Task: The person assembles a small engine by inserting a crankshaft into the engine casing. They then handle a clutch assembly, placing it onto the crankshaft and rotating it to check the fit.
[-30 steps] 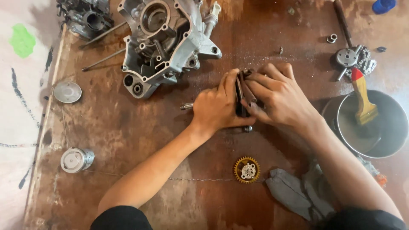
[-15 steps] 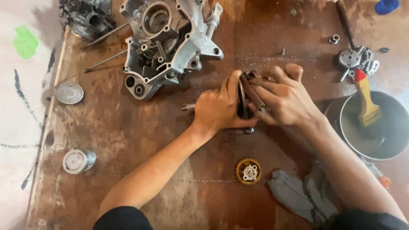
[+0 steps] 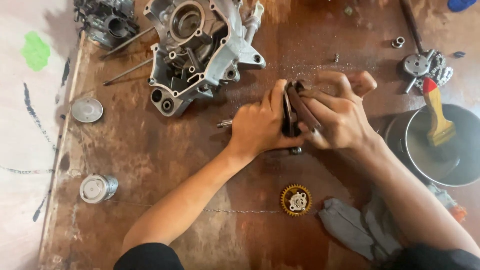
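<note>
the dark disc stack point(image 3: 291, 112), clamped between left hand point(image 3: 260, 122) and right hand point(image 3: 335, 117), is best kept squarely aligned while pressed.

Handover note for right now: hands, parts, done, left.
Left hand: closed around a dark round metal part with a shaft end sticking out on its left.
Right hand: gripping the same part from the other side, fingers over its edge.
On the worn wooden bench: engine case half above the hands, brass-coloured gear below them, grey rag, piston, round disc, metal bowl with brush.
Done: case lies open, parts laid out.
Left: the held part is in neither the case nor the bowl.
</note>
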